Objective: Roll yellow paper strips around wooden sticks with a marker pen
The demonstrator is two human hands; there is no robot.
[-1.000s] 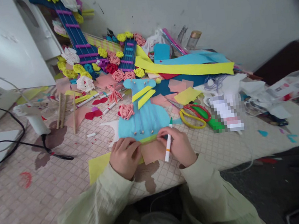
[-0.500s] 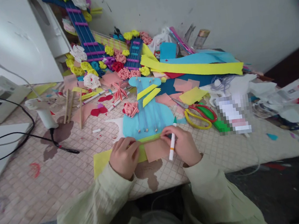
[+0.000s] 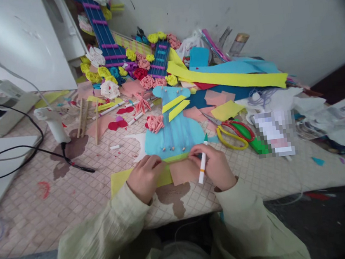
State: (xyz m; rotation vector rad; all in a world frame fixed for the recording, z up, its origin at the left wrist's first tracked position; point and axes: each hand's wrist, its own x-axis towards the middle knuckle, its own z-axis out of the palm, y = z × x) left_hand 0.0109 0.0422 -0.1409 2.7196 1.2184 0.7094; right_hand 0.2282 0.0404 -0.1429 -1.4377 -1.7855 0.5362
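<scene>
A narrow yellow-green paper strip lies along the lower edge of a light-blue paper guitar. My left hand is closed, pinching the strip's left end. At the other end, my right hand pinches the strip between thumb and finger. That hand also holds a white marker, its green tip pointing up and away. Beneath my hands are a yellow paper sheet and a tan paper piece. Two yellow strips and a pink paper flower rest on the guitar.
Scissors with red and yellow handles lie to the right, beside a blurred-out phone-like object. A white glue gun with a black cord stands left, near wooden sticks. Dark-blue paper guitars and paper flowers crowd the back.
The view has shifted slightly, so most things sit a little further right. Both hands keep their hold on the strip, and the marker stays in my right hand.
</scene>
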